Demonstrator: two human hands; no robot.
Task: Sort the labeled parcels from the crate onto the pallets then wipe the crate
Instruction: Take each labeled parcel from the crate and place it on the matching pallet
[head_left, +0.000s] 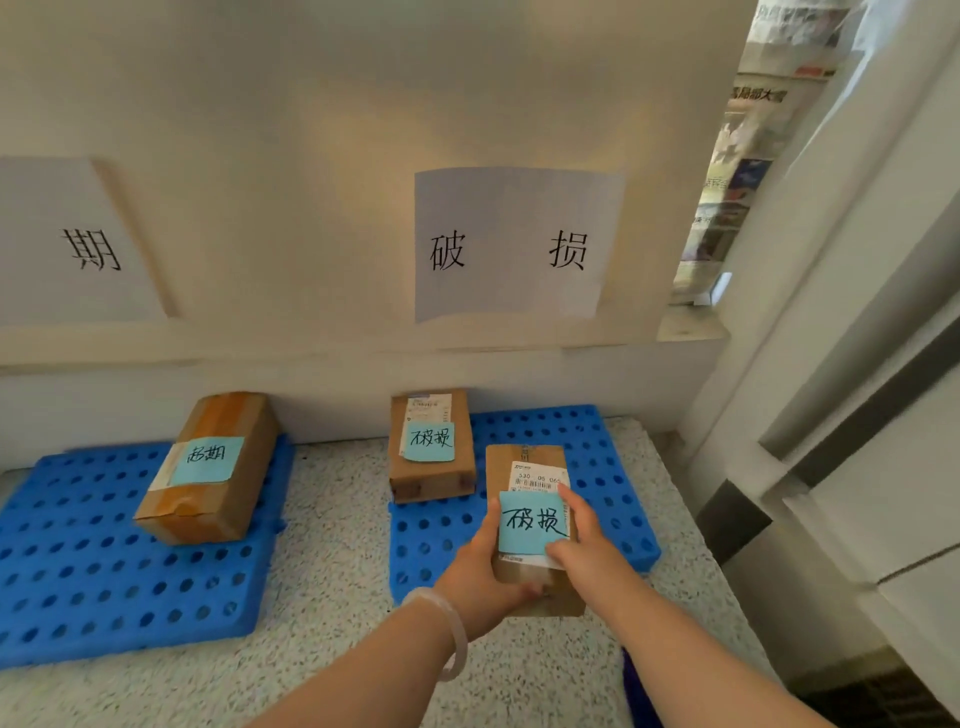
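I hold a parcel (524, 460) in both hands over the front part of the right pallet (589, 441); its near end reaches past the pallet's front edge, and I cannot tell whether it rests on the pallet or hangs just above it. A blue note (532, 522) with handwritten characters lies on its top face, below a printed shipping label.

My left hand (480, 577) grips the parcel's left side and near corner, fingers curled round under it. My right hand (587, 545) grips the right edge, one finger stretched up along the side of the note. Both forearms reach forward and meet at the parcel, and a pale bracelet (452, 623) sits on my left wrist.

Just beyond, a second parcel (431, 475) with the same kind of note lies at the back left of that pallet, against the wall. A paper sign (511, 244) hangs on the wall above it.

To the left, apart across speckled floor (332, 519), lies the left pallet (104, 571) with a third parcel (234, 415) on it, below another sign (72, 244).
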